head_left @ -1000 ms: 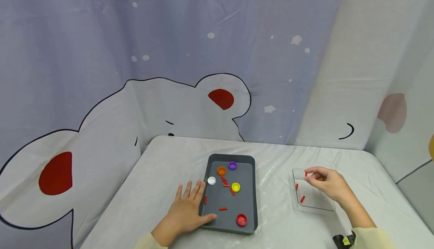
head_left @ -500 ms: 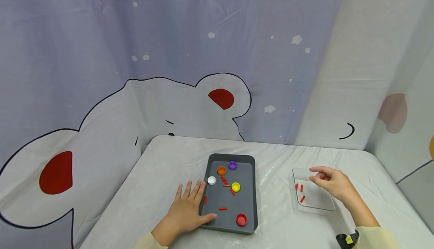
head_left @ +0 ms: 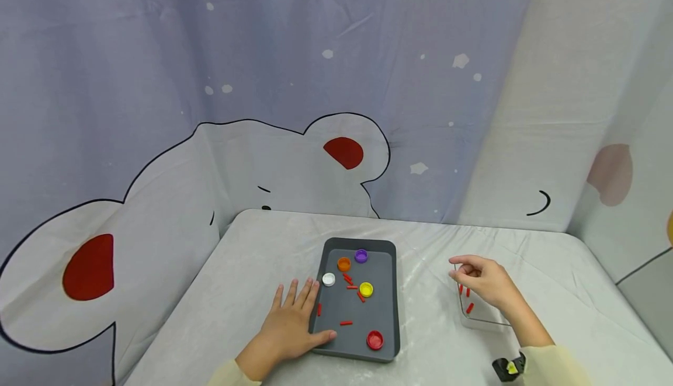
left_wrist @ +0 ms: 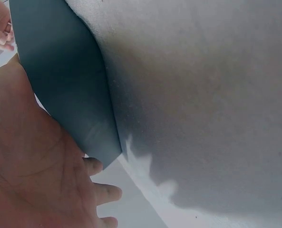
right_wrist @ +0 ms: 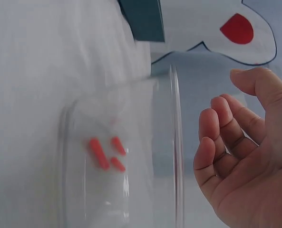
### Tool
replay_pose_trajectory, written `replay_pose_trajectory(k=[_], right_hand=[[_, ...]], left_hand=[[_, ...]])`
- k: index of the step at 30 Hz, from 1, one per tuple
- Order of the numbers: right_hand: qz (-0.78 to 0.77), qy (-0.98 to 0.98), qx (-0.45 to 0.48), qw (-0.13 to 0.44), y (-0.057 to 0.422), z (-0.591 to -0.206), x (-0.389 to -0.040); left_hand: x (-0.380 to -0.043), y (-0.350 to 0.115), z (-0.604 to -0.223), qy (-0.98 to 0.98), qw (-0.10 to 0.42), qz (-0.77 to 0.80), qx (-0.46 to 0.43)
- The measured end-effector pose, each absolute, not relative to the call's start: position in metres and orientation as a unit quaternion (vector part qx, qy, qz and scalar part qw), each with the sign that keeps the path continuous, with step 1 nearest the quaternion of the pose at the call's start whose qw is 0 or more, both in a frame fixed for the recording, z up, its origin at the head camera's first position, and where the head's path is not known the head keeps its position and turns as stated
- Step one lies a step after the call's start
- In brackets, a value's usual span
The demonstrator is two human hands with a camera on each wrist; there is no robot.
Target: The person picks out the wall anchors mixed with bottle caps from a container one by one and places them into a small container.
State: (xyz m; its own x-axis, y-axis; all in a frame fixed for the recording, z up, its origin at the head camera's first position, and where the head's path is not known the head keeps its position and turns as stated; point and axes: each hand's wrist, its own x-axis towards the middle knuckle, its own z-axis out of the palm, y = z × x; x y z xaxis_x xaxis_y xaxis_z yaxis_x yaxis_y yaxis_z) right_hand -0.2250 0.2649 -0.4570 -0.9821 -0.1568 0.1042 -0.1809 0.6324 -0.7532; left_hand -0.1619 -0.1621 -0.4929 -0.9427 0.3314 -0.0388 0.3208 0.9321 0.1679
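White tabletop (head_left: pixel 428 333): a third red stick (head_left: pixel 468 292) now lies in the clear box (head_left: pixel 486 320), seemingly placed; right hand (head_left: pixel 486 282) empty, loosely curled; left hand (head_left: pixel 289 329) spread, gripping nothing.

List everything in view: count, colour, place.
tray: 1, grey, mid-table
purple cap: 1, purple, tray's far end
orange cap: 1, orange, tray's far half
white cap: 1, white, tray's left side
yellow cap: 1, yellow, mid-tray
red cap: 1, red, tray's near right corner
tray sticks: at least 5, red, scattered
clear box: 1, transparent, right of tray
box sticks: 3, red, inside clear box
table cover: 1, white, under tray and box
backdrop: panel count unclear, blue-grey and white, behind table
wrist device: 1, black and yellow-green, right wrist
sleeves: 2, pale yellow, forearms
left hand: 1, at tray's left edge
right hand: 1, by clear box
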Motion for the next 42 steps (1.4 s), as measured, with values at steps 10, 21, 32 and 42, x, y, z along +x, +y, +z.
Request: replay_pose_trajectory(k=[10,21,32,42], right_hand=[[0.442,-0.886,0.143,0.015,0.217,-0.463,-0.229],[0.456,-0.869,0.194,0.008,0.169,-0.467,-0.232],[0.464,-0.856,0.226,-0.023,0.125,-0.471,-0.23],[0.462,-0.849,0.253,-0.046,0.09,-0.48,-0.226]], left_hand=[[-0.161,-0.163,-0.496,0.982,0.037,0.078,0.165],[-0.162,-0.162,-0.496,0.984,0.043,0.072,0.16],[-0.164,-0.162,-0.498,0.984,0.041,0.068,0.16],[-0.163,-0.163,-0.497,0.984,0.048,0.07,0.159]])
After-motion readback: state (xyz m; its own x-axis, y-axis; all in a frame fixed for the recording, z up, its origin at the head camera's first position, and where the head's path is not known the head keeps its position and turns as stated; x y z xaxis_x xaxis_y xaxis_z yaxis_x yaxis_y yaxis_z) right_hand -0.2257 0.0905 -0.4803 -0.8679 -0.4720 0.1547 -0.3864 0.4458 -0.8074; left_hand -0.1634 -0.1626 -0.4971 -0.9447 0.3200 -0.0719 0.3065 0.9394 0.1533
